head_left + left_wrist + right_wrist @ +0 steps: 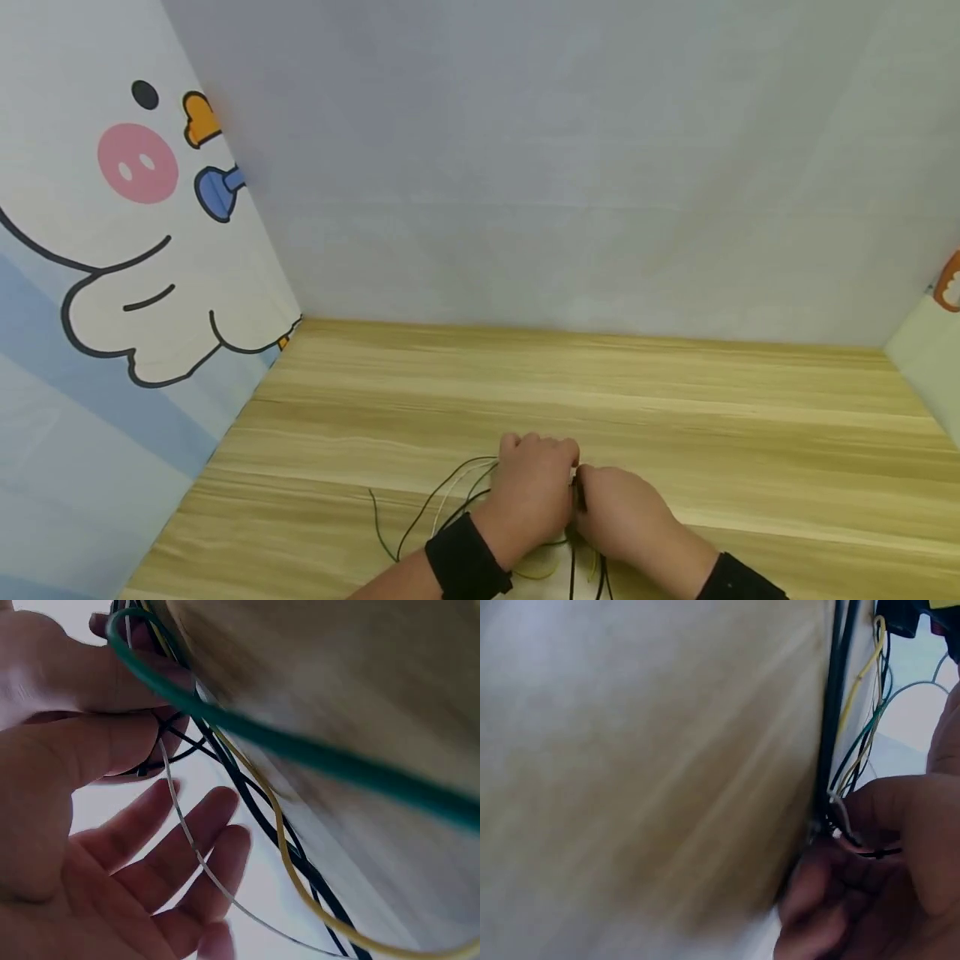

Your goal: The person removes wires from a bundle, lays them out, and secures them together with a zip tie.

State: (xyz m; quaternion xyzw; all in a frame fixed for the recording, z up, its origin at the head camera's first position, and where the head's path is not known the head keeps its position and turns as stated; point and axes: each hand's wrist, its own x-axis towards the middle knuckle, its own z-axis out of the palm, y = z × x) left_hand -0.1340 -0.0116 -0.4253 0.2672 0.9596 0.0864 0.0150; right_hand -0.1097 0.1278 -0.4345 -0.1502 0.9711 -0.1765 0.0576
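A bundle of thin wires lies at the front of the table. My left hand grips it from above, fingers curled and knuckles away from me. Right beside it my right hand pinches the bundle, the two hands meeting. In the left wrist view a green wire loops across, with a yellow wire, a white wire and black wires running below the fingers. In the right wrist view a thin black strand shows at the fingertips, beside black cables. The pinched spot is partly hidden.
Loose wire ends spread left of the hands, and more black wires hang toward the front. The wood-grain table ends at a pale back wall. A cartoon-printed panel stands at the left.
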